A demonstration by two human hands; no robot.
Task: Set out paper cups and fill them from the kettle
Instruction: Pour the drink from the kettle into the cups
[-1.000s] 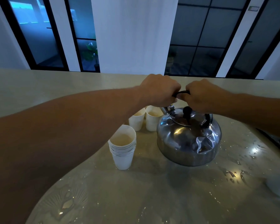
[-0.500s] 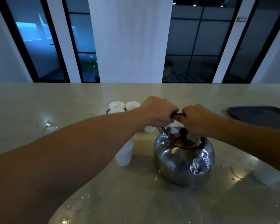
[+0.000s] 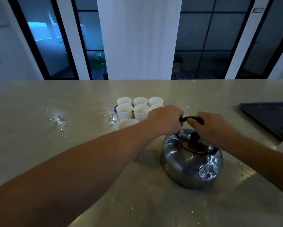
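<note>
Left hand (image 3: 166, 119) and right hand (image 3: 214, 126) both curled tight round black handle (image 3: 192, 119), side by side, arms reaching in from lower left and right. Shiny kettle (image 3: 191, 161) sat low right of middle on wet counter (image 3: 39, 104); handle ran left to right, spout hidden under left hand. Paper cups (image 3: 140, 106) stood upright in rows above middle; contents too dim to tell. Dark tray (image 3: 268, 117) at right edge.

No text, label, brand or number can be read on anything here.
</note>
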